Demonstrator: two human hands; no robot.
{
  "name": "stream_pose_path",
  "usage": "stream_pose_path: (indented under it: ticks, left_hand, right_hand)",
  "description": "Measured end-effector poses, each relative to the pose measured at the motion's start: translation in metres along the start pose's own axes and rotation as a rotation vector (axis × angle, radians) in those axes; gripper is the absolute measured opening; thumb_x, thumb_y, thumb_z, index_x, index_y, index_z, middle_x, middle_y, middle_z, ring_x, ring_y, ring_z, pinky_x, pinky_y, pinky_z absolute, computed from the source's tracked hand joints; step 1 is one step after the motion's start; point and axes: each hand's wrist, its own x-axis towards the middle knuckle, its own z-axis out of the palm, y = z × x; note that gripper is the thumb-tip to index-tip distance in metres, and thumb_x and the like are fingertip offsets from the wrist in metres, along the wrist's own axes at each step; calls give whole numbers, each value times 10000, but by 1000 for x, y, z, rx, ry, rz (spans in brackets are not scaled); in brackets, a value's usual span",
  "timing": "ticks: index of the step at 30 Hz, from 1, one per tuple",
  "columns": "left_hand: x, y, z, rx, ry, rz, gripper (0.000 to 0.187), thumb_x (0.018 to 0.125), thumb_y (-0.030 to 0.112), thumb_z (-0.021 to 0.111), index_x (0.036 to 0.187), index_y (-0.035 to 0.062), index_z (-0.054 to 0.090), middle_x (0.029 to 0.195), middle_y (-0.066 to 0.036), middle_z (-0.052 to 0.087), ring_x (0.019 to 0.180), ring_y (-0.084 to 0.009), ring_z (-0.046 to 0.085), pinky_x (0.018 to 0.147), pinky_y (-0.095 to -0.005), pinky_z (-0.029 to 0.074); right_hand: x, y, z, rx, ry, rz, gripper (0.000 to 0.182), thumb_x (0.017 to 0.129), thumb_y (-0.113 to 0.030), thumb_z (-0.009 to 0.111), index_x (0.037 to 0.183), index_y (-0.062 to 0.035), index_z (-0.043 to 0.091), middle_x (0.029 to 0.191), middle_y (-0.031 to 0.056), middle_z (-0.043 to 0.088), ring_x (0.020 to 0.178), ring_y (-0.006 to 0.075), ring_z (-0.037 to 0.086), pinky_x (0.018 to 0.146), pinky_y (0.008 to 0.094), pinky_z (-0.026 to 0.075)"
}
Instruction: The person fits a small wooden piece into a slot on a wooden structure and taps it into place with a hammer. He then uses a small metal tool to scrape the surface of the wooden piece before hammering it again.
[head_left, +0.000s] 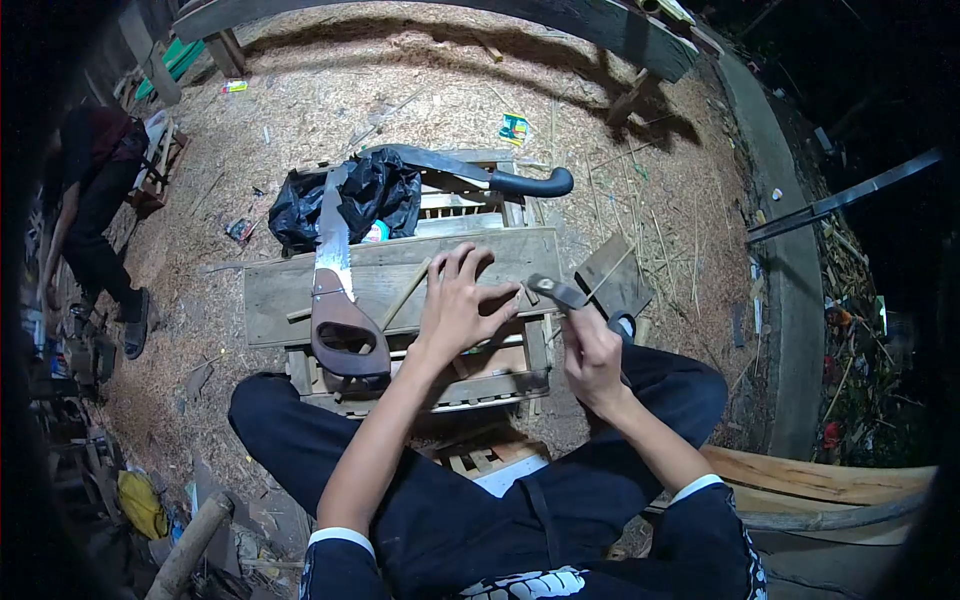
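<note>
My left hand (462, 305) rests over a weathered wooden plank (285, 292), with several fingers bent against the wood. Its thumb and index finger meet in a pinch near the plank's right end; whatever sits between them is too small to make out. My right hand (596, 362) grips a hammer (556, 291), whose metal head is just right of the pinching fingertips. Left of my left hand, a handsaw (335, 250) with a brown handle lies across the plank. A thin wooden strip (407, 293) lies between the saw and my hand.
The plank lies on a slatted wooden crate (440, 390). Beyond it are a black plastic bag (300, 210) and a black-handled machete (530, 183). A dark board (613, 275) lies at right on shavings. Another person (95, 200) is at left; a heavy beam (450, 12) spans the back.
</note>
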Motion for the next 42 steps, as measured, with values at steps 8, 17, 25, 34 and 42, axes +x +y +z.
stream_pose_path:
  ticks: [8,17,25,34,42]
  left_hand:
    - [2,-1,1,-18,8,18,295,849,464,793,1092,308,857,1372,-99,588,1398,-309,440,1179,-555,242]
    - [-1,5,0,29,5,-34,284,848,496,786,1080,347,853,1382,-52,595,1437,-309,418,1203,-778,3]
    - [0,2,5,45,46,-23,266,814,488,808,1035,347,855,1385,-22,591,1444,-309,417,1144,-850,-65]
    - [-5,5,1,84,16,-54,292,771,472,822,1034,349,856,1422,-10,576,1533,-381,296,1109,-874,-146]
    - [-6,1,6,68,36,-52,289,772,453,835,1038,343,859,1422,-15,576,1527,-387,313,1172,-841,-22]
  right_hand:
    - [-3,1,1,-72,-130,97,553,990,-86,651,1531,-162,562,961,173,677,802,384,700,688,475,544]
    - [20,1,-6,148,-101,223,429,1056,-138,596,1484,-97,598,946,237,685,849,434,700,765,492,544]
    - [19,0,-7,127,-174,187,422,1042,-114,615,1463,-92,617,1075,244,730,942,426,727,809,445,568]
    - [5,3,8,139,-237,198,448,1022,-118,649,1470,-122,627,981,195,719,843,369,725,739,442,553]
    - [6,7,6,151,-173,204,440,1025,-139,652,1464,-143,639,1039,194,744,847,364,730,745,428,556]
